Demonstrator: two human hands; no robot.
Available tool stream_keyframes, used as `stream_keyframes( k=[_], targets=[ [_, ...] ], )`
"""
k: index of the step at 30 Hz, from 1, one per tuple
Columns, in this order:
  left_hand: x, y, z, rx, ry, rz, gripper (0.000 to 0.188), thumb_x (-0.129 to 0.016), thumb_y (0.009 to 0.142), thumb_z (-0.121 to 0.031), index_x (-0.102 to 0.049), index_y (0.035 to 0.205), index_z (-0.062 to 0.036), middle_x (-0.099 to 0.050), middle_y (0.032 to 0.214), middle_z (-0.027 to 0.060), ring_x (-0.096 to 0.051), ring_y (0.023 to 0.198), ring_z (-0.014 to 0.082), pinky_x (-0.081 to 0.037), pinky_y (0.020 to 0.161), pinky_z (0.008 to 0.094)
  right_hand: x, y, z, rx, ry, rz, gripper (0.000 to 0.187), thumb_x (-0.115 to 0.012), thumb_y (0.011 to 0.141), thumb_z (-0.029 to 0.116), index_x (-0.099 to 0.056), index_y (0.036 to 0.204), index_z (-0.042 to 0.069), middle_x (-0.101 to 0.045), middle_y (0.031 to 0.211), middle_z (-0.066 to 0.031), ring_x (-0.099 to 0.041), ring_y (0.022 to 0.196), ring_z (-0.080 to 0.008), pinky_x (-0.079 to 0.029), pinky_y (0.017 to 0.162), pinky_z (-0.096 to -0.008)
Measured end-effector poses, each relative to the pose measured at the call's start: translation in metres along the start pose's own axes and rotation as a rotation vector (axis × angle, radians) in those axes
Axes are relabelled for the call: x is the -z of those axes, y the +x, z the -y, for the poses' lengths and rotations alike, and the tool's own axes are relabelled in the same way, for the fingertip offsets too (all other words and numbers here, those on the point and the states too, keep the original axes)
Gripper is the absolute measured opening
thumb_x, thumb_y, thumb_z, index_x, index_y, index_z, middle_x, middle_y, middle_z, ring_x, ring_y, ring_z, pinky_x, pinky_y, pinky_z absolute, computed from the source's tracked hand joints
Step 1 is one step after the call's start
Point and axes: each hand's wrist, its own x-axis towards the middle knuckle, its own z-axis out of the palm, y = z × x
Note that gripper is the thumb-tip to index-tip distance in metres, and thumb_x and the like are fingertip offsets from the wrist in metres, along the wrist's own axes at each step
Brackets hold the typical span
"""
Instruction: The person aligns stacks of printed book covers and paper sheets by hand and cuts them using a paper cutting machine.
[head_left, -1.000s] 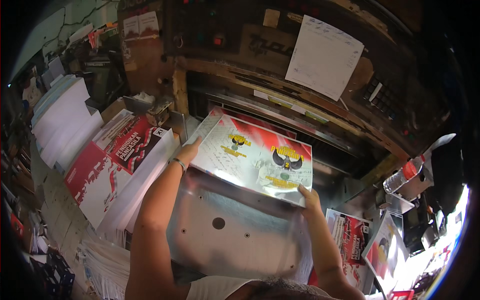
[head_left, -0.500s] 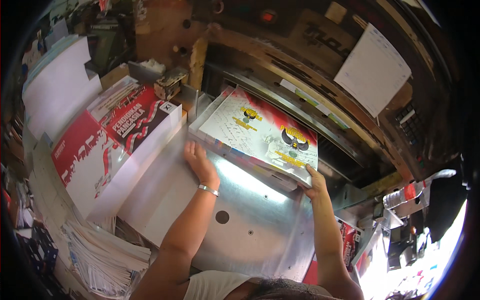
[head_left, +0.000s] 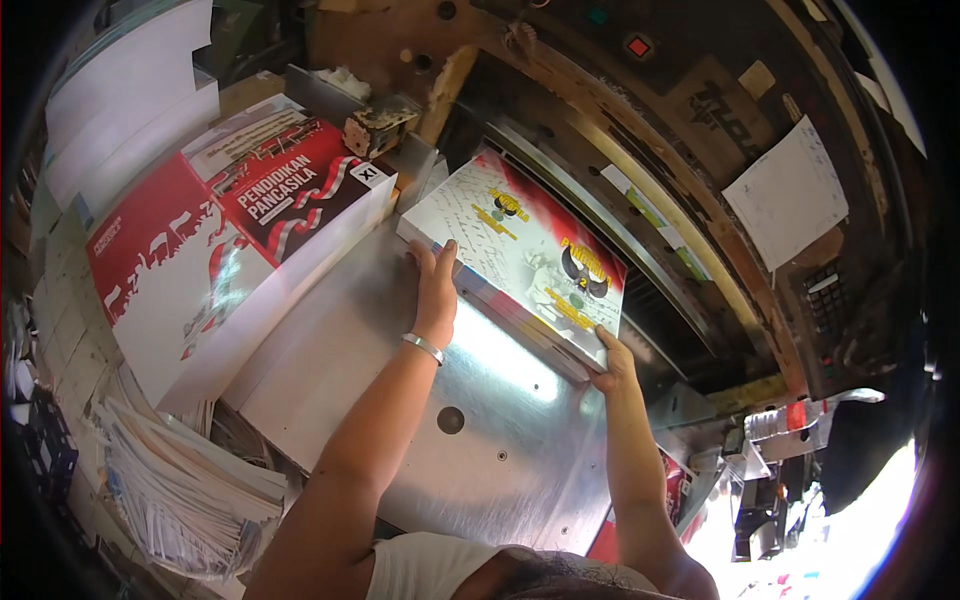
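A thick stack of printed cover sheets (head_left: 520,250), white and red with yellow lettering and dark bird emblems, lies on a shiny metal table at the front of a large machine. My left hand (head_left: 436,295), with a silver bracelet at the wrist, presses extended fingers against the stack's near left edge. At the near right corner, my right hand (head_left: 614,362) grips the stack, thumb on top and fingers down its side. The stack's near side faces me in coloured bands. Its far edge sits close to the machine's dark slot.
Left of the metal table (head_left: 380,490) stands a tall stack of red and white printed covers (head_left: 160,270). Paper trimmings (head_left: 190,490) heap up below it. A metal side block (head_left: 380,125) borders the slot. A plastic bottle (head_left: 800,418) lies at the right.
The loose-looking layers of the stack now sit more evenly together. My left hand has shifted up onto its edge, and my right hand keeps hold of the corner. The whole view has turned slightly.
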Motion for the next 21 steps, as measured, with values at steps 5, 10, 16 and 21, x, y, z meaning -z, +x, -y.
stream_keyframes(
  k=[5,10,16,21],
  targets=[
    [0.016,0.005,-0.019,0.109,0.091,0.173,0.101,-0.057,0.099,-0.05,0.009,0.161,-0.0063,0.007,0.17,0.0109,0.001,0.157,0.0224,-0.007,0.125,0.0456,-0.009,-0.007,-0.001,0.019,-0.026,-0.021,0.039,-0.066,0.097,0.02,-0.058,0.133,0.005,-0.068,0.121,-0.0128,-0.069,0.105,-0.0282,-0.056,0.094,-0.0453],
    [0.024,0.003,-0.03,0.173,0.094,0.284,0.103,-0.057,0.099,-0.052,0.011,0.161,-0.0058,0.013,0.17,0.0114,0.005,0.157,0.0233,-0.011,0.125,0.0461,-0.015,-0.014,0.002,0.008,0.004,-0.055,0.04,-0.066,0.098,0.024,-0.058,0.132,0.005,-0.068,0.122,-0.0129,-0.068,0.106,-0.0289,-0.056,0.095,-0.0449],
    [0.021,0.011,0.001,0.067,0.246,0.238,0.11,-0.055,0.099,-0.056,0.017,0.155,0.0047,0.017,0.166,0.0234,0.014,0.155,0.0291,-0.005,0.125,0.043,-0.014,-0.014,-0.002,0.017,0.049,-0.035,0.048,-0.065,0.097,0.033,-0.056,0.135,0.005,-0.066,0.128,-0.0144,-0.067,0.111,-0.0318,-0.053,0.101,-0.0488],
    [0.025,0.016,-0.016,0.085,0.328,0.312,0.114,-0.053,0.099,-0.06,0.015,0.151,0.0144,0.016,0.164,0.0305,0.015,0.155,0.0314,-0.003,0.125,0.0389,-0.008,-0.006,0.007,0.036,0.084,0.033,0.054,-0.062,0.098,0.036,-0.051,0.14,0.005,-0.063,0.133,-0.0162,-0.064,0.118,-0.0346,-0.051,0.104,-0.0493]
  ],
)
